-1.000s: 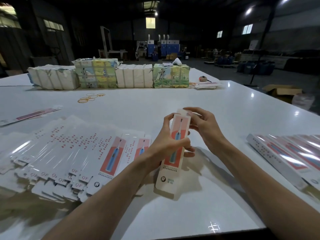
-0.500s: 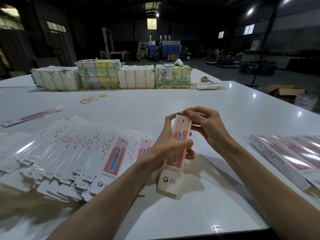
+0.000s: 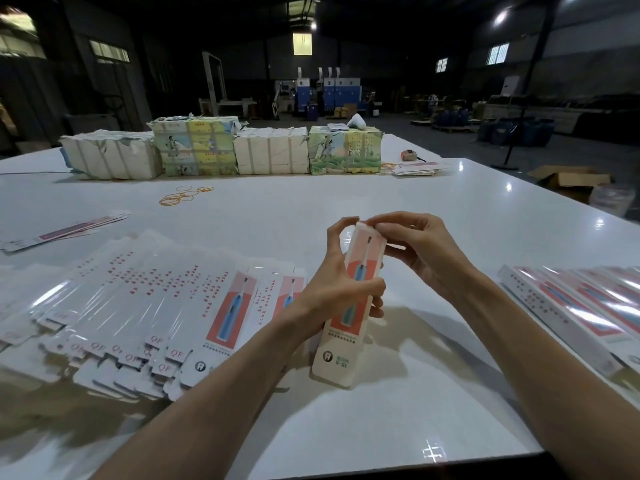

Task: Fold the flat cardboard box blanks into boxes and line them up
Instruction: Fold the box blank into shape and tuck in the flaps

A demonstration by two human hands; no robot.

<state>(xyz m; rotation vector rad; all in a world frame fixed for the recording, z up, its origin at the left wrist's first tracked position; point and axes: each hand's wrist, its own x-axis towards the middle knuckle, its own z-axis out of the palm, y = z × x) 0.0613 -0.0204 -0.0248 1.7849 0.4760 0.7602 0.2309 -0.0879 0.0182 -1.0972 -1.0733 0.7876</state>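
A long narrow toothbrush box (image 3: 337, 355), white with a red panel and a blue brush picture, stands tilted with its lower end on the white table (image 3: 450, 216). My left hand (image 3: 332, 289) grips its middle, thumb across the front. My right hand (image 3: 415, 247) pinches the top end flap with curled fingertips. A fanned pile of flat box blanks (image 3: 145, 299) lies to the left. A row of folded boxes (image 3: 581, 306) lies side by side at the right edge.
Wrapped bundles of stock (image 3: 221, 150) line the far side of the table. Loose rubber bands (image 3: 183, 195) lie in front of them. A few flat blanks (image 3: 65, 230) rest at the left, another small stack (image 3: 415, 168) far right. An open carton (image 3: 571, 180) sits on the floor beyond.
The top flap, open a second ago, has been pushed down toward the box end by my right fingers. My left hand keeps the same grip on the box.
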